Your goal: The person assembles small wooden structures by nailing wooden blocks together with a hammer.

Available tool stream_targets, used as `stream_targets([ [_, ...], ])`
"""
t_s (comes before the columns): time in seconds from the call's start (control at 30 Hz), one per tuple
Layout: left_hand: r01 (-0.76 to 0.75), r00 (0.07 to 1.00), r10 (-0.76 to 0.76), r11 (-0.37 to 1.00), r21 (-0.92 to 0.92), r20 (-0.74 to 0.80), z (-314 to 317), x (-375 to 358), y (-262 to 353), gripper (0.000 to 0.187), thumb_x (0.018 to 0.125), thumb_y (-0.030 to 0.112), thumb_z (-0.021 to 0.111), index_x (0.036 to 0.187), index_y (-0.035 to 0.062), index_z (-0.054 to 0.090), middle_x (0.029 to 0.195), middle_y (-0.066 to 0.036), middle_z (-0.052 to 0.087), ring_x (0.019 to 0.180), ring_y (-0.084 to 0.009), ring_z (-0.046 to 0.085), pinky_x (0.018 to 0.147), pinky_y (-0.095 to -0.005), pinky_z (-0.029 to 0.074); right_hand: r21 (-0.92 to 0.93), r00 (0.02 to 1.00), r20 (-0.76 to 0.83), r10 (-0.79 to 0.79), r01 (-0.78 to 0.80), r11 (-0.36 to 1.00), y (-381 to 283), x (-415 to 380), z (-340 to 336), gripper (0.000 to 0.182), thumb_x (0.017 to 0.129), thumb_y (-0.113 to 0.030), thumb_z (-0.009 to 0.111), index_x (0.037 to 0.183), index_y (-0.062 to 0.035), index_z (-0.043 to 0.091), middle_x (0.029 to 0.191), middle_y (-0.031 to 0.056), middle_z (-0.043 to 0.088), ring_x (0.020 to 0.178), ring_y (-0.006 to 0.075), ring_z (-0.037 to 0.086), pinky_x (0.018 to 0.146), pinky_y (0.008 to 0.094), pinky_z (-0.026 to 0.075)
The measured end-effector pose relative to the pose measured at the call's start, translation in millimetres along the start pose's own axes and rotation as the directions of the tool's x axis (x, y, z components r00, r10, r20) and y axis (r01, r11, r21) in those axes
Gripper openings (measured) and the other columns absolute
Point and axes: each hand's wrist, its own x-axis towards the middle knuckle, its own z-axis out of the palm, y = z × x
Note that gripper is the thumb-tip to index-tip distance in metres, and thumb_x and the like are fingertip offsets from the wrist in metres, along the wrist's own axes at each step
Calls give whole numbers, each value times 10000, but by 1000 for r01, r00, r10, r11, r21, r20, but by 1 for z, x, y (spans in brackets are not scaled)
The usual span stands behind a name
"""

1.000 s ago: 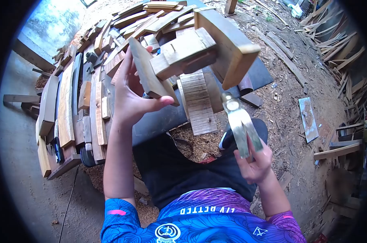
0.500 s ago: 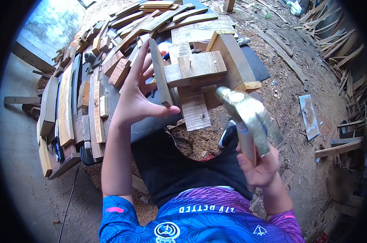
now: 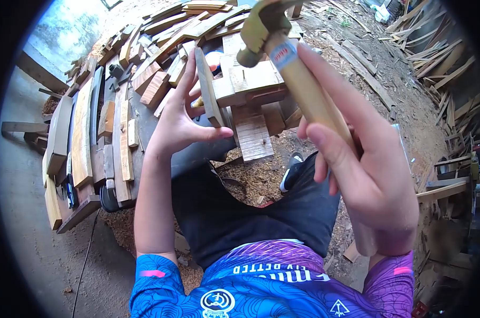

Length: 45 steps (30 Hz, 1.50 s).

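My left hand (image 3: 179,119) grips a narrow upright board (image 3: 208,87) at the left end of a wooden assembly, its thumb on the near edge and its fingers behind. My right hand (image 3: 361,153) is wrapped round the wooden handle of a hammer (image 3: 298,74). The hammer's metal head is raised over the assembly and hides part of it. Below the head lies a light wooden block (image 3: 250,79) with a nail (image 3: 244,74) standing in it. A pale plank (image 3: 254,132) extends toward me beneath the block.
Many loose wood pieces (image 3: 84,143) cover the left and back of the dark work table. My legs are just below the assembly. Planks (image 3: 364,66) lie on the chip-strewn ground at right, near a heap of thin offcuts (image 3: 436,58).
My right hand has lifted the hammer up and left, from beside the assembly to over it. My left hand has stayed on the upright board.
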Motion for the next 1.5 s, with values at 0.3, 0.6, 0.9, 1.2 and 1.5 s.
stream_targets([
  [0.3, 40, 999, -42, 998, -48, -28, 3, -1, -4, 1439, 569, 187, 998, 1670, 224, 72, 1602, -207, 361, 1444, -386, 433, 1100, -529, 499, -240, 999, 31, -24, 31, 970, -9, 20, 7, 490, 1024, -111, 584, 1511, -98, 527, 837, 11, 641, 540, 16, 480, 460, 191, 381],
  [0.6, 54, 998, -55, 998, -39, -26, 3, -2, 2, 1406, 600, 250, 1002, 1666, 205, 86, 1583, -189, 414, 1448, -361, 430, 1129, -521, 477, -180, 956, -221, -195, 156, 971, -19, 5, 14, 449, 1064, -189, 552, 1493, -61, 517, 884, 41, 620, 541, 30, 501, 455, 172, 392],
  [0.9, 77, 997, -78, 989, -130, -3, 3, -1, 0, 1398, 608, 218, 1007, 1661, 143, 91, 1599, -184, 388, 1451, -349, 423, 1135, -502, 473, -111, 992, -82, 95, -103, 988, -24, 13, 20, 534, 1062, -150, 539, 1582, -116, 417, 780, 0, 587, 509, 27, 501, 450, 190, 411],
  [1.2, 51, 999, -52, 990, -135, -1, 4, -2, 2, 1380, 630, 207, 997, 1661, 135, 82, 1600, -184, 386, 1460, -354, 411, 1137, -506, 469, -111, 980, -197, 13, -36, 993, -31, 11, 17, 506, 1052, -235, 589, 1530, -100, 489, 804, 31, 624, 506, 39, 511, 421, 198, 403],
  [1.5, 30, 999, -32, 992, -122, -13, 5, -4, -1, 1371, 622, 228, 1002, 1660, 131, 111, 1600, -164, 395, 1450, -342, 431, 1136, -497, 475, -346, 999, 38, -4, 17, 938, 0, 20, 30, 477, 1044, -132, 553, 1515, -77, 504, 736, -1, 602, 485, 48, 537, 412, 205, 426],
])
